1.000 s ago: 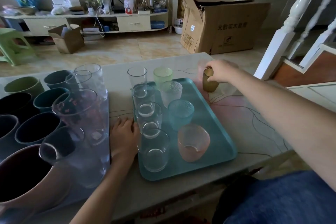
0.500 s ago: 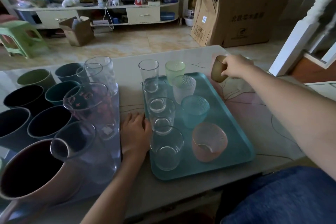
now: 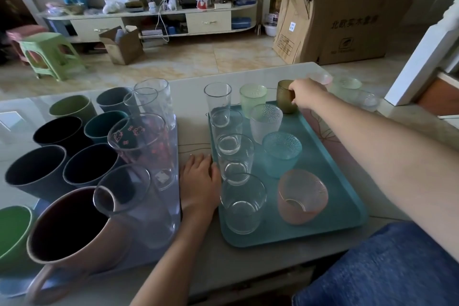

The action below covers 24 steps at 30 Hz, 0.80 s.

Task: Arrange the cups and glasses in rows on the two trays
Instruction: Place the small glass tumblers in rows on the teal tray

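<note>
The right hand (image 3: 304,93) reaches across the counter (image 3: 196,251) and its grip is curled round an amber textured glass (image 3: 285,95), which stands upright at the far right corner of the teal tray (image 3: 347,206), just beside a pale green textured glass (image 3: 252,99). On this tray a left row holds 4 clear glasses, from a tall clear tumbler (image 3: 218,102) at the far end to a wide clear glass (image 3: 243,202) nearest the person; the next row runs green, a frosted white glass (image 3: 265,122), a blue textured glass (image 3: 282,153) and a pink frosted glass (image 3: 301,196). The left hand (image 3: 200,182) lies flat on the counter, fingers relaxed and holding nothing, between the teal tray and a second tray (image 3: 15,283) at the left that carries dark cups, tall clear glasses and a brown mug (image 3: 72,227). Beyond the right hand, a few more pale glasses (image 3: 347,85) stand on the counter, well apart from the tray
</note>
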### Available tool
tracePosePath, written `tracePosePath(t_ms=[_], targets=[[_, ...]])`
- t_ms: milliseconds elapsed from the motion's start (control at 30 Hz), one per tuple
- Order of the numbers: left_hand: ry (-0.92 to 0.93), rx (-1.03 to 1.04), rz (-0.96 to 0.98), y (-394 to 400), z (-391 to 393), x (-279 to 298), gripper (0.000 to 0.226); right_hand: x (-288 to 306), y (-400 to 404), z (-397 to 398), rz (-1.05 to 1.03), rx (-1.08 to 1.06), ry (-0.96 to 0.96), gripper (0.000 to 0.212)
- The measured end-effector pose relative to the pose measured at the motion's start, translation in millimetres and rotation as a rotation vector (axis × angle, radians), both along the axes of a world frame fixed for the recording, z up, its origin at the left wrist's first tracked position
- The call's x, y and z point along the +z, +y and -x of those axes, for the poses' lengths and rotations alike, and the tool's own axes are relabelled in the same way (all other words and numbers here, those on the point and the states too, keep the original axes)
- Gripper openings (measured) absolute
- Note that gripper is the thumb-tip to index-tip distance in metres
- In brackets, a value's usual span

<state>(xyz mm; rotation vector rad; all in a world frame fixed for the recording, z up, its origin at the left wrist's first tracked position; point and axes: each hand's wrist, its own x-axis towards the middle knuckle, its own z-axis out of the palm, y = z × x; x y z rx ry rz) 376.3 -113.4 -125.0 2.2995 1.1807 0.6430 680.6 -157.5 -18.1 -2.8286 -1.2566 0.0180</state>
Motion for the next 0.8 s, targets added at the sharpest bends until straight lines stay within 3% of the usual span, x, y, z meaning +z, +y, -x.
tracePosePath(t_ms=[133, 267, 333, 567, 633, 800], targets=[[-0.029, 0.003, -0.016, -1, -1, 1, 0.052, -3, -5, -6, 0.032, -0.022, 0.01, 0.015], [-0.029, 0.001, -0.012, -1, -2, 1, 0.054, 3, -14, -8, 0.06, 0.041, 0.061, 0.061], [-0.029, -0.003, 0.001, 0, -2, 0, 0.055, 9, -23, -10, -0.013, 0.067, 0.06, 0.071], [-0.026, -0.009, 0.015, 0, -1, 0, 0.039, 21, -80, -33, -0.135, -0.091, -0.047, 0.046], [-0.036, -0.016, 0.002, 0, -1, 0, 0.044, 23, -95, -39, -0.136, -0.139, -0.048, 0.041], [-0.036, -0.009, -0.018, 2, -1, -2, 0.046, 17, -112, -43, 0.048, -0.213, 0.016, 0.039]])
